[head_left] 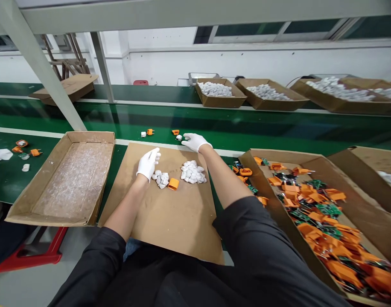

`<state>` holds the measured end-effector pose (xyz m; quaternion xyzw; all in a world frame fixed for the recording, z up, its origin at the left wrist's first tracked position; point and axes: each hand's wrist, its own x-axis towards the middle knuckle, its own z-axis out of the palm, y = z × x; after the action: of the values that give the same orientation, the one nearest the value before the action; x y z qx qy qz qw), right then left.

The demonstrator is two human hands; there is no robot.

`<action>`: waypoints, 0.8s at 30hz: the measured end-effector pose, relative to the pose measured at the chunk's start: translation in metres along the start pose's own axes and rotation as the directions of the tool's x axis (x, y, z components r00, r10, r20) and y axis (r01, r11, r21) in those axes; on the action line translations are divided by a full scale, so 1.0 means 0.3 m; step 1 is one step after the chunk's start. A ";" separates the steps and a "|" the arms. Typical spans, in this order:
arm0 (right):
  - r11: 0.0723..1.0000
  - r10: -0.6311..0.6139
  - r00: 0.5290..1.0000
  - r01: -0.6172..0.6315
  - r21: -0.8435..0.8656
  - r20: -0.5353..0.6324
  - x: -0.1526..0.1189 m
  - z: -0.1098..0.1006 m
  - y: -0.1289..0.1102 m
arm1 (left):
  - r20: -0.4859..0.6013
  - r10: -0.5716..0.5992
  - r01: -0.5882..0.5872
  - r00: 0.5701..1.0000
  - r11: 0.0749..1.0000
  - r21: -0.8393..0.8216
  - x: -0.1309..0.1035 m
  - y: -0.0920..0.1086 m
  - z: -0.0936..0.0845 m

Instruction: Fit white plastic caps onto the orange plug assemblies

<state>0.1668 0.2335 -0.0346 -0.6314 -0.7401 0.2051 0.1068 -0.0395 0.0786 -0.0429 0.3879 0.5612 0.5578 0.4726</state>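
Observation:
My left hand (147, 164), in a white glove, hovers beside a small pile of white lumps (160, 179) on a cardboard sheet (173, 221). Its fingers are loosely bent and apart, and nothing shows in them. An orange plug housing (173, 184) lies between that pile and a larger pile of white lumps (193, 172). My gloved right hand (196, 142) reaches over the green belt with fingers apart. Just left of its fingertips is a small white piece (179, 137), with an orange plug part (175, 132) behind it. Farther left lie another orange plug (150, 131) and white piece (143, 134).
A shallow cardboard box (99, 143) with whitish residue stands on the left. On the right, a carton (323, 164) holds orange plug parts and green circuit boards. Boxes of white pieces (216, 89) line the back shelf. A slanted metal post (51, 72) rises at left.

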 end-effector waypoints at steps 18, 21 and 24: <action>0.977 -0.174 0.977 0.156 0.145 0.123 -0.281 0.012 0.172 | 0.296 -0.120 -0.077 0.948 0.814 0.576 -0.005 -0.009 -0.047; 0.977 -0.153 0.986 0.140 0.163 0.073 -0.284 0.027 0.193 | 0.283 -0.129 -0.058 0.950 0.820 0.569 0.002 -0.019 -0.050; 0.970 -0.134 0.990 0.120 0.212 0.052 -0.286 0.037 0.206 | 0.284 -0.145 -0.054 0.948 0.805 0.591 0.003 -0.017 -0.051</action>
<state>0.2327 0.1551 -0.0630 -0.5608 -0.7567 0.2950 0.1605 -0.0541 0.0749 -0.0490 0.5858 0.6332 0.2744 0.4250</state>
